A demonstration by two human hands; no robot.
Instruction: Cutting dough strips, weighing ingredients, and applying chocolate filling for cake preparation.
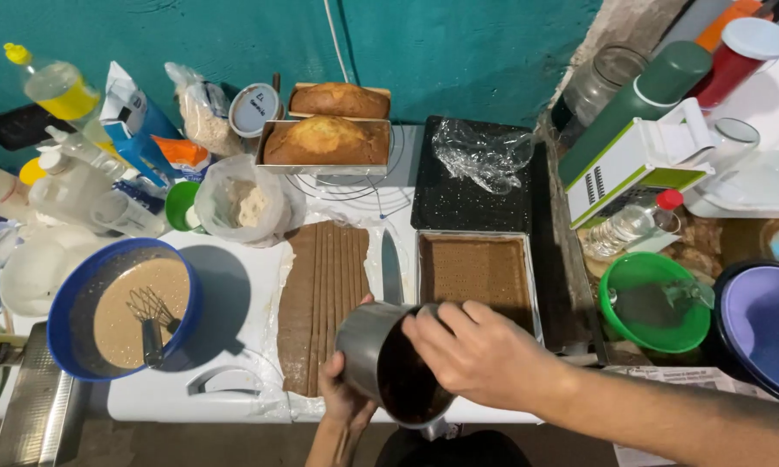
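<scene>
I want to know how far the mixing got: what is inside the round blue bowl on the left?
The round blue bowl holds smooth tan batter with a metal whisk standing in it. The batter covers the bowl's bottom.

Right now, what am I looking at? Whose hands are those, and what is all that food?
There is no machine here, just a person baking. The one picture comes from a camera worn on their head, looking down at a white table.

The left hand holds a metal pot from below; its grip is closed on it. The right hand rests on the pot's rim, and the pot is tilted.

Behind the pot sits a tray of brown layered cake. Beside it lie brown cake strips and a knife. To the left is a blue bowl of batter with a whisk. At the back stand two baked loaves.
</scene>
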